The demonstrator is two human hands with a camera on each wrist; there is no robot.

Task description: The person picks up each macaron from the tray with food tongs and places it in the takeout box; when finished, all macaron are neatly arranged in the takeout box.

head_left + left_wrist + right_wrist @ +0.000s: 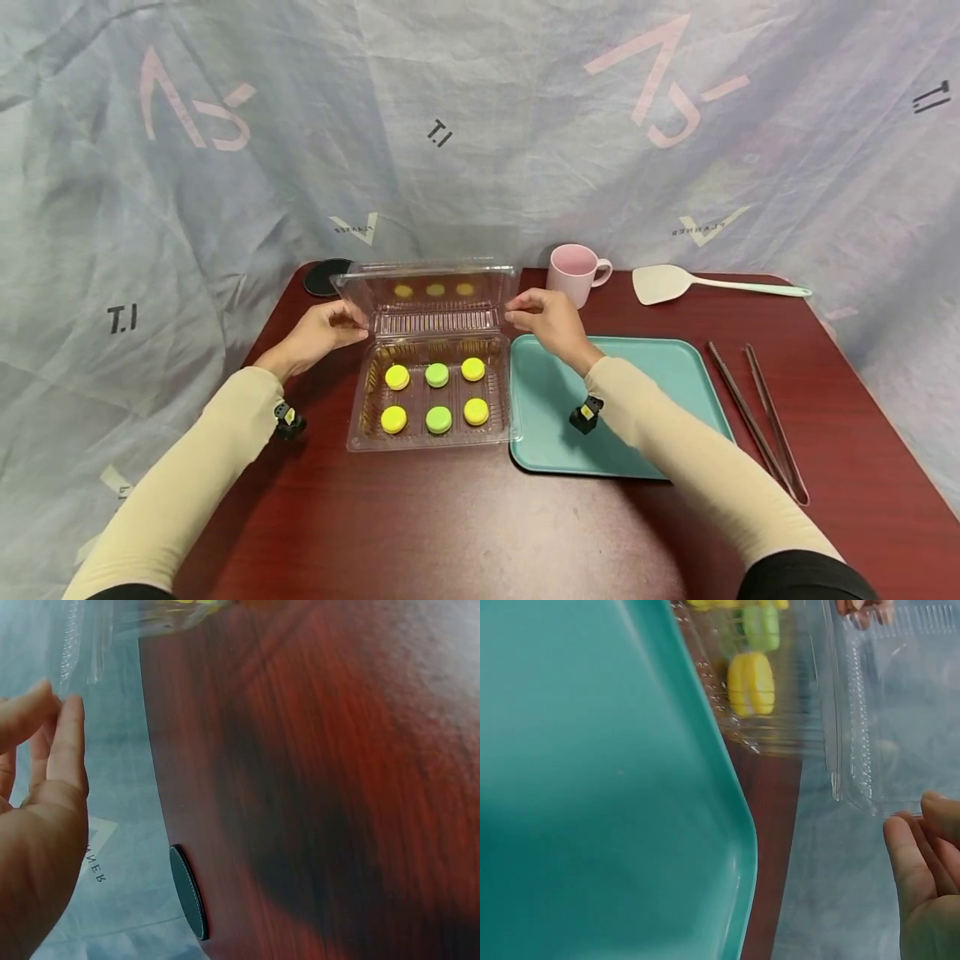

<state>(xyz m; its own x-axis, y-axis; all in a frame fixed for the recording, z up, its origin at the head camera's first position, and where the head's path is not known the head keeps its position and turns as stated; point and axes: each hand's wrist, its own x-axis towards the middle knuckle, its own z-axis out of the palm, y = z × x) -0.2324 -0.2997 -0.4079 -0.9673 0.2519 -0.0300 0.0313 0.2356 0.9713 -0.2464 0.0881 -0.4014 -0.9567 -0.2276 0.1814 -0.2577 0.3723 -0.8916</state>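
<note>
On the table a clear plastic hinged container holds several macarons, yellow ones and green ones. Its transparent lid stands raised at the back, with blurry yellow reflections in it. My left hand pinches the lid's left edge between thumb and fingers; in the left wrist view that hand shows at the left border. At the lid's opposite edge, my right hand has its thumb and fingertips pinched on the rim, and the right wrist view shows this hand there too.
A teal tray lies right of the container, beneath my right forearm. Metal tongs rest beyond it. Behind are a pink mug, a pale spatula and a dark round coaster. A grey cloth hangs behind the table.
</note>
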